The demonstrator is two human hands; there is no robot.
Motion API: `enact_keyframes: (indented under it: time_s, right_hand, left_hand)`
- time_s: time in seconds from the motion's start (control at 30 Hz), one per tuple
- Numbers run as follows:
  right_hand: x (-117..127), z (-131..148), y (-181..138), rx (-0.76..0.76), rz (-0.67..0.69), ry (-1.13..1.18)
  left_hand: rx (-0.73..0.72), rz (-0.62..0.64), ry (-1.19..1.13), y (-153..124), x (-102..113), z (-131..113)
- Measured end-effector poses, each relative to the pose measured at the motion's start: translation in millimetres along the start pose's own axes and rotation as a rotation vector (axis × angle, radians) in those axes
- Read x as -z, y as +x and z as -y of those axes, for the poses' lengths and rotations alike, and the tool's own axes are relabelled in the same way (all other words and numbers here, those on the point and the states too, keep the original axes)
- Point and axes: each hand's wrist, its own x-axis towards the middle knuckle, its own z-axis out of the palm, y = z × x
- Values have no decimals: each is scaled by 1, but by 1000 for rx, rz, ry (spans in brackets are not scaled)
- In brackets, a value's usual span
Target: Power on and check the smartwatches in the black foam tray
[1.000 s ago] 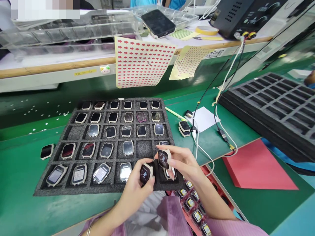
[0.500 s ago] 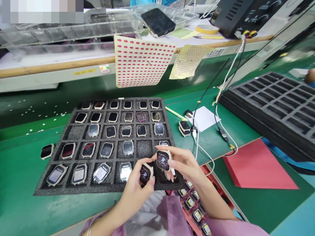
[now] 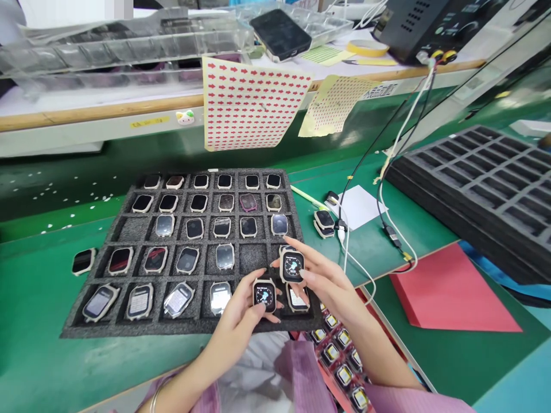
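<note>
Low over the tray's front right corner, my left hand (image 3: 243, 307) grips a smartwatch case (image 3: 264, 296) without a strap, its thumb at the lower edge of the lit screen. Just up and right of it, my right hand (image 3: 325, 275) pinches a second smartwatch case (image 3: 292, 265). Both screens face me and show a dial with a blue-green figure. Beneath the hands lies a dark foam tray (image 3: 253, 259) with several strapless watch cases in its compartments, most light-rimmed and one purple-rimmed. Another watch case (image 3: 298, 297) rests in the corner compartment, partly behind my right fingers.
Left of the tray lies a lone watch case (image 3: 83, 261). To the right are two stacked watch cases (image 3: 324, 223), cables (image 3: 391, 234) and white paper (image 3: 360, 207). Stacked foam trays (image 3: 473, 172) and a red folder (image 3: 456, 292) sit farther right. Below, a red tray (image 3: 338, 385) holds more watches.
Both watch cases have turned more squarely toward me and their dials look brighter. The left one has shifted slightly right and up, the right one slightly right.
</note>
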Motion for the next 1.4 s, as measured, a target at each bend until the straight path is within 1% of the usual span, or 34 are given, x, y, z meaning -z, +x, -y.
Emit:
enact_keyframes:
  time_s: [0.1, 0.33, 0.63, 0.7, 0.9, 1.0, 1.1, 1.17, 1.27, 1.33, 1.4]
  right_hand:
    - [1, -3, -1, -5, -45, -47]
    - [-2, -6, -4, 48, -82, -87]
    - [-9, -4, -7, 97, -130, -204]
    - [-10, -3, -8, 107, -105, -238]
    - [-5, 5, -9, 86, 53, -375]
    - [0, 8, -1, 89, 59, -451]
    - [6, 9, 12, 173, -15, -674]
    - [8, 9, 22, 236, -36, -855]
    - [8, 9, 35, 363, 31, -1041]
    - [6, 8, 41, 451, 101, -1110]
    - [4, 6, 45, 491, 147, -1159]
  left_hand:
    - [3, 10, 8, 1, 0, 1]
    - [4, 41, 47, 4, 3, 2]
    - [-11, 60, 72, 4, 3, 2]
    - [-12, 63, 71, 4, 3, 2]
    - [-32, 64, 19, 2, 4, -1]
    - [-46, 72, -4, 1, 6, -7]
    - [-40, 57, -21, 1, 6, -13]
    - [-29, 37, -29, 1, 6, -17]
    - [-6, 17, -36, 1, 5, -20]
    - [6, 7, -39, 1, 4, -21]
    - [10, 3, -44, 1, 4, -21]
